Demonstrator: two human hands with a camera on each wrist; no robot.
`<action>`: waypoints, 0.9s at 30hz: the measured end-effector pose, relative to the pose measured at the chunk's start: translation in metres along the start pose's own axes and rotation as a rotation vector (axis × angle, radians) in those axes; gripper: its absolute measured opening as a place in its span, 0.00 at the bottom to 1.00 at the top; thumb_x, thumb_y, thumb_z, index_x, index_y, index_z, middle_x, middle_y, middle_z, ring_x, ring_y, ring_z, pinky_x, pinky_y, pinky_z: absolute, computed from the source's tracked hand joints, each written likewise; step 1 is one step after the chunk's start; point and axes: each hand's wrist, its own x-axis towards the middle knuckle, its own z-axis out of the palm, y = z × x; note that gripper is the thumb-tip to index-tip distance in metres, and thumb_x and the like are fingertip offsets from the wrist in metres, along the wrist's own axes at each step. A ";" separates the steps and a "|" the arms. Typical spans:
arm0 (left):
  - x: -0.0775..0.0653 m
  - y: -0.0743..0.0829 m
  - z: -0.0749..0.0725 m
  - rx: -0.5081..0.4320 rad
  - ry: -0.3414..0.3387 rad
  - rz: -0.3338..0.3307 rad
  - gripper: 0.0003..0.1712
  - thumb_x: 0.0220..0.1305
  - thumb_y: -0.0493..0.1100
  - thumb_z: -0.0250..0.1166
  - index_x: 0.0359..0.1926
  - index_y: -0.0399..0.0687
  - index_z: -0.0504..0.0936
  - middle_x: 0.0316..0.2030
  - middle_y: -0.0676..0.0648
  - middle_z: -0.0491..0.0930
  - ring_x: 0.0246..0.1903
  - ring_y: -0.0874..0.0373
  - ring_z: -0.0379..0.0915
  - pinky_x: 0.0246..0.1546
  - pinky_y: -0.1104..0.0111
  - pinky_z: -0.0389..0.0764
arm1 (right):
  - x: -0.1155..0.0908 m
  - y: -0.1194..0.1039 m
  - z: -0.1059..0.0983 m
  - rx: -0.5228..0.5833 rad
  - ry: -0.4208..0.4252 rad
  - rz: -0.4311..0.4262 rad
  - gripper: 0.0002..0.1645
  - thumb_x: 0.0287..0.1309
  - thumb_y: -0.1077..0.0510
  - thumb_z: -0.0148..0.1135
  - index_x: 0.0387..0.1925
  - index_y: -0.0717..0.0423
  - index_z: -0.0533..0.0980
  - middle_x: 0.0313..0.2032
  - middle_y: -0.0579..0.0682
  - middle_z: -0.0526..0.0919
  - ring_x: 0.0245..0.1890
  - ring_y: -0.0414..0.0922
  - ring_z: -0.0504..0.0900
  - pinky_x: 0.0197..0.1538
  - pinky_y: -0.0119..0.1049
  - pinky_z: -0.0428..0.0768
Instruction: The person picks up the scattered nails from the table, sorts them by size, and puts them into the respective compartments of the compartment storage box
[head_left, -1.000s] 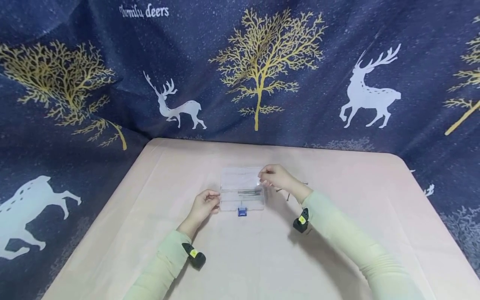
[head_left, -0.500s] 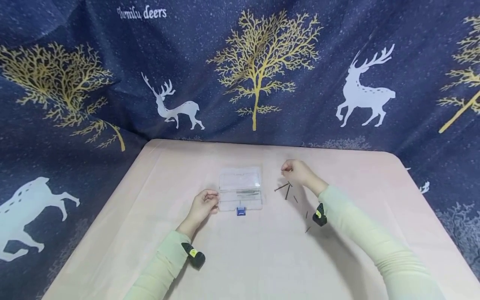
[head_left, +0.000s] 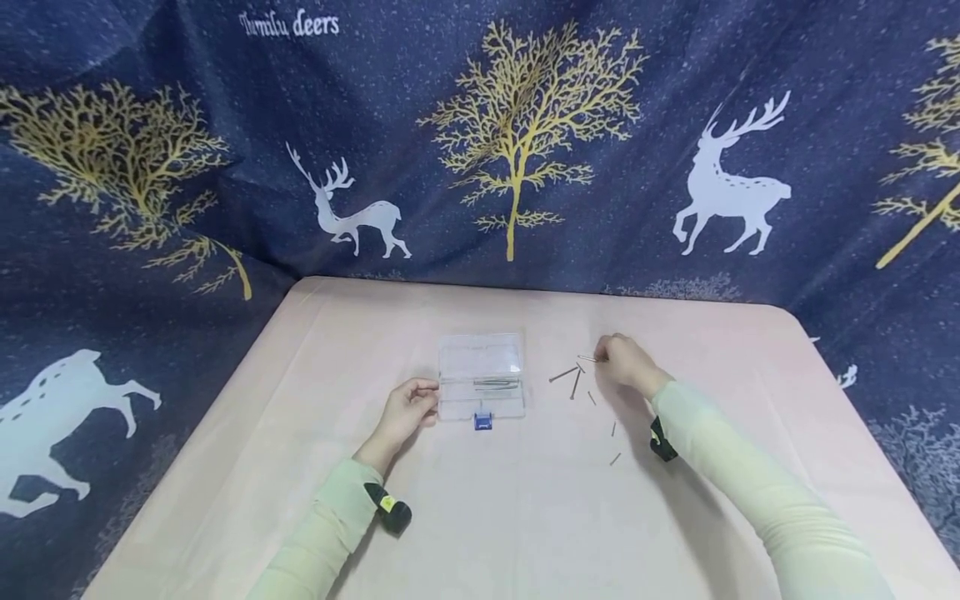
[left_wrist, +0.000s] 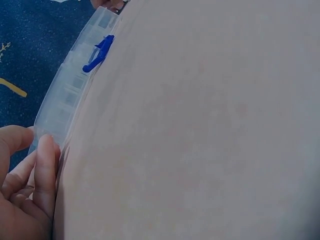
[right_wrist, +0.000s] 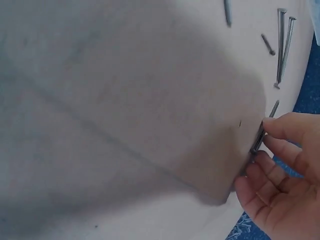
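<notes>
A clear plastic box lies with its lid raised at the back, and a blue latch hangs at its front. Several nails rest inside its middle section. My left hand holds the box's left end between thumb and fingers, seen close up in the left wrist view at the box wall. Right of the box, my right hand pinches a nail between thumb and fingers, low over the table; its bright shank points left in the head view.
Two long nails and a short nail lie beside the right hand. More short nails are scattered nearer the front of the pink tablecloth. A dark blue deer-print curtain hangs behind the table.
My right hand has moved right, away from the box lid, to the loose nails, and now pinches one of them. My left hand has stayed at the box's left end.
</notes>
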 end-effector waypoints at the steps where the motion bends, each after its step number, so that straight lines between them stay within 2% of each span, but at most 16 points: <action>1: 0.000 -0.001 0.000 -0.001 -0.003 0.004 0.16 0.61 0.33 0.57 0.50 0.33 0.76 0.37 0.43 0.76 0.31 0.61 0.76 0.30 0.74 0.85 | 0.000 0.001 0.000 -0.006 -0.001 -0.005 0.12 0.56 0.66 0.57 0.41 0.68 0.78 0.41 0.64 0.81 0.47 0.60 0.78 0.55 0.53 0.78; 6: 0.002 -0.001 0.001 -0.018 -0.010 0.014 0.15 0.61 0.33 0.57 0.49 0.32 0.76 0.35 0.44 0.76 0.30 0.62 0.75 0.29 0.76 0.84 | 0.001 0.006 -0.002 -0.033 -0.012 -0.033 0.12 0.56 0.67 0.56 0.41 0.69 0.78 0.42 0.65 0.82 0.48 0.62 0.78 0.56 0.54 0.78; 12: 0.001 -0.001 0.001 -0.016 -0.009 0.012 0.15 0.61 0.32 0.57 0.49 0.32 0.76 0.34 0.45 0.75 0.30 0.63 0.74 0.29 0.76 0.85 | 0.004 0.005 0.000 -0.080 -0.075 -0.007 0.13 0.60 0.65 0.54 0.44 0.69 0.77 0.45 0.66 0.81 0.50 0.62 0.78 0.58 0.53 0.77; 16: 0.002 0.001 -0.001 -0.021 -0.008 0.026 0.14 0.61 0.32 0.57 0.48 0.31 0.75 0.34 0.45 0.75 0.30 0.62 0.74 0.29 0.75 0.85 | 0.004 -0.001 -0.004 -0.151 -0.115 -0.032 0.14 0.59 0.63 0.56 0.44 0.69 0.77 0.44 0.65 0.82 0.48 0.61 0.79 0.57 0.53 0.78; 21: 0.003 -0.001 0.000 -0.028 -0.015 0.024 0.14 0.61 0.32 0.57 0.48 0.31 0.76 0.34 0.46 0.76 0.30 0.63 0.74 0.29 0.75 0.85 | 0.002 0.000 -0.008 -0.205 -0.135 -0.114 0.08 0.57 0.60 0.60 0.33 0.64 0.77 0.31 0.56 0.82 0.33 0.52 0.80 0.42 0.47 0.82; 23: 0.003 -0.002 0.000 -0.031 -0.014 0.020 0.14 0.61 0.32 0.57 0.48 0.31 0.76 0.34 0.45 0.76 0.30 0.63 0.74 0.29 0.75 0.85 | 0.002 0.001 -0.011 -0.189 -0.132 -0.134 0.07 0.56 0.59 0.61 0.28 0.59 0.74 0.26 0.52 0.79 0.27 0.48 0.75 0.35 0.43 0.80; 27: 0.002 -0.002 0.001 -0.038 -0.008 0.021 0.13 0.61 0.32 0.57 0.48 0.31 0.76 0.34 0.45 0.76 0.29 0.63 0.74 0.29 0.75 0.85 | -0.001 0.003 -0.017 -0.149 -0.121 -0.200 0.10 0.55 0.60 0.61 0.23 0.55 0.69 0.21 0.48 0.73 0.23 0.44 0.69 0.27 0.36 0.72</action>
